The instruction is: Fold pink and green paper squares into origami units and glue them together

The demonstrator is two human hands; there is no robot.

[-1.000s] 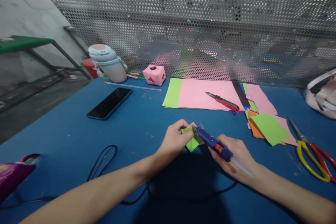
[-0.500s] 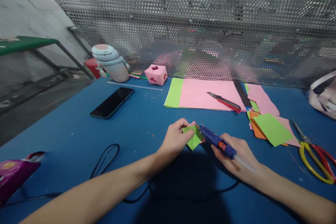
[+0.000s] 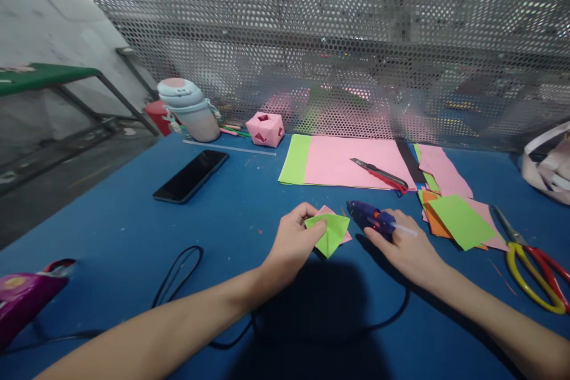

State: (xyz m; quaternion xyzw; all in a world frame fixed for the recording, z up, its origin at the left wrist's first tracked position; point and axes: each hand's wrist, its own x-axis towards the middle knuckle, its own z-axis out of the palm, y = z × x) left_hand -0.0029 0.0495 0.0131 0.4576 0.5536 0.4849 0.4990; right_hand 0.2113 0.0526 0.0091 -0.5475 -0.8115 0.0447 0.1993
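Observation:
Between the thumb and fingers of my left hand [image 3: 297, 238] is a folded paper piece [image 3: 335, 233], green on top with pink corners showing behind it. My right hand [image 3: 408, 246] is closed around a blue hot glue gun [image 3: 371, 217], low over the table to the right of the paper. Its nozzle points left and away from me, apart from the paper. A clear glue stick [image 3: 404, 230] pokes out of its rear end. The gun's black cord [image 3: 392, 317] curves across the table below my hands.
Farther back are a pink paper polyhedron [image 3: 266, 129], a phone [image 3: 192, 176], a bottle [image 3: 190, 110] and stacked coloured sheets [image 3: 347, 160] bearing a box cutter [image 3: 379, 174]. Green squares [image 3: 463, 222] and scissors [image 3: 534, 267] lie right. A perforated metal screen [image 3: 285, 41] borders the table.
My right hand has drawn the glue gun right and slightly back, off the paper's edge, and lowered it. The green paper's right corner now shows fully; my left hand has barely moved.

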